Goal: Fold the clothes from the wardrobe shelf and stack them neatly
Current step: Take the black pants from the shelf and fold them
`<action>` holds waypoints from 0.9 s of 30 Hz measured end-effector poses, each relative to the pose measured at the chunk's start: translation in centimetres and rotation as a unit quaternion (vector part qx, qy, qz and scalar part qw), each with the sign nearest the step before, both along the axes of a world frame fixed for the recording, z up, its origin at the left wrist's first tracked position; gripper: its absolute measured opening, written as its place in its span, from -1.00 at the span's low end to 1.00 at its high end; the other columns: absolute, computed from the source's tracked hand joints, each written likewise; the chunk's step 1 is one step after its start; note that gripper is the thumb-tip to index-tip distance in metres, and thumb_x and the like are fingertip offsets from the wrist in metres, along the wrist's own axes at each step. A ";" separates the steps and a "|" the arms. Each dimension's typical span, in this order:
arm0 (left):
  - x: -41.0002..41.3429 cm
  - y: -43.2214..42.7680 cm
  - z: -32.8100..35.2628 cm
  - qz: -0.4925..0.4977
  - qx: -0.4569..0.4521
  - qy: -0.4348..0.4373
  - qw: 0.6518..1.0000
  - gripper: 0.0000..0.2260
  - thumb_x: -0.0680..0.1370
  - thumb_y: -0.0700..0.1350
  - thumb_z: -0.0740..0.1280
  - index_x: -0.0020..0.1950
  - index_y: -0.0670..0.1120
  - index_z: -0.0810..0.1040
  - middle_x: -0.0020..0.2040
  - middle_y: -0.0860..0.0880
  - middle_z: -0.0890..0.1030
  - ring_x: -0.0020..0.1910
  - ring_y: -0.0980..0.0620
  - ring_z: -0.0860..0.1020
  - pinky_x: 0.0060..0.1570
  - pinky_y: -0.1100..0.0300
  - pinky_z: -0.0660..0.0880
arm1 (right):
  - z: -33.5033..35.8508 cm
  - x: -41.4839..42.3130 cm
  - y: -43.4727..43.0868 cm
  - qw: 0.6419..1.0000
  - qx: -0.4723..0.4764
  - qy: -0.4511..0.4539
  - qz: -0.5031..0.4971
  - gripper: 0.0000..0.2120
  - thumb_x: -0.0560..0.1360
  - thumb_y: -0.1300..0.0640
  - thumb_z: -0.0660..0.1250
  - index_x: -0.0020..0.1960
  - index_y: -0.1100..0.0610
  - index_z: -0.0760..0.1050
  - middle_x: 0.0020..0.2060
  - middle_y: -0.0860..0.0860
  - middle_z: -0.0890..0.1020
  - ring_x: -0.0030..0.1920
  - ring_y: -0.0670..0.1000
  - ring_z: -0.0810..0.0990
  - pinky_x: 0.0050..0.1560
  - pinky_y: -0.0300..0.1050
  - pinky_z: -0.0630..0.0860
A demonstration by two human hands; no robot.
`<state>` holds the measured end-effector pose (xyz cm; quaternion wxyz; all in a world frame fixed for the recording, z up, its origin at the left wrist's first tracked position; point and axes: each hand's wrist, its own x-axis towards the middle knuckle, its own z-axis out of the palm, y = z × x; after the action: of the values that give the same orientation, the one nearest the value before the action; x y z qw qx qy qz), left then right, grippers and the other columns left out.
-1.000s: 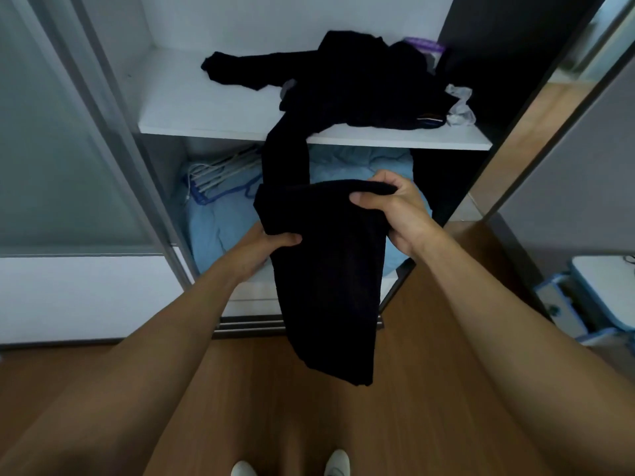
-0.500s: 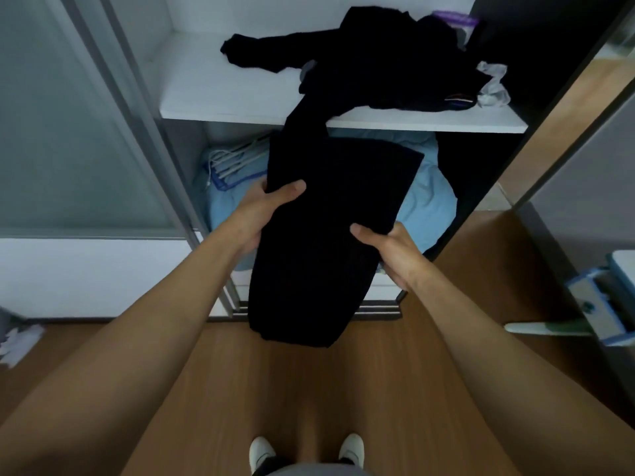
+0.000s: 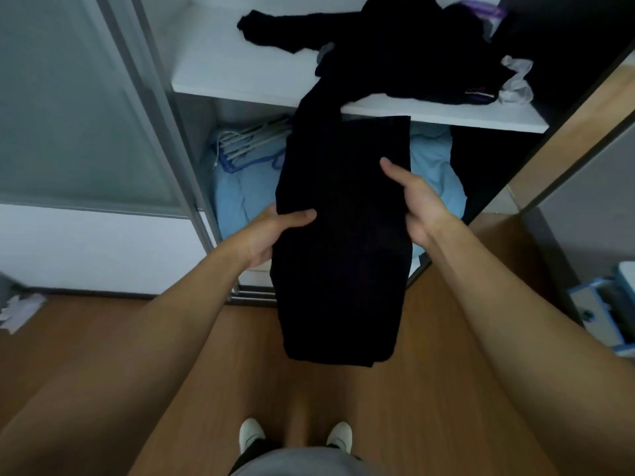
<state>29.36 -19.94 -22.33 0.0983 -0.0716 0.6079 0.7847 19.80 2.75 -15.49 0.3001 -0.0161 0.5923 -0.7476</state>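
Right, at the bottom a pair of white shoes (image 3: 252,434) stands on the brown wooden floor (image 3: 429,389). Above them two bare forearms reach forward. The left hand (image 3: 275,231) grips the left edge of a long black fabric garment (image 3: 343,252), thumb laid across its front. The right hand (image 3: 415,201) grasps the right edge a little higher, thumb on top and fingers hidden behind the cloth. The garment hangs in the air in front of the open wardrobe, its lower end dangling over the floor. A narrow part of it trails up to the white wardrobe shelf (image 3: 240,63), where it meets a loose pile of dark clothes (image 3: 412,53). Below the shelf lies light-blue bedding (image 3: 247,197) with pale wire hangers (image 3: 247,139) on it. A crumpled clear plastic bag (image 3: 515,80) sits at the pile's right end.
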 end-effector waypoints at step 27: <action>-1.0 -0.2 -0.1 0.183 -0.067 -0.026 0.980 -0.75 0.52 0.15 0.41 -0.02 -0.01 0.69 -0.10 -0.02 0.74 -0.12 -0.01 0.71 -0.21 0.18 0.61 | -6.5 4.1 0.6 0.982 0.175 0.042 0.054 -0.64 0.51 -0.03 0.45 0.26 0.07 0.58 0.09 -0.04 0.72 0.13 -0.03 0.68 0.16 -0.15 0.59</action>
<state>28.35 -20.09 -22.47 -0.0368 -0.2083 0.6331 0.7446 23.88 3.40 -22.01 0.3128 -0.0266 0.7245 -0.6136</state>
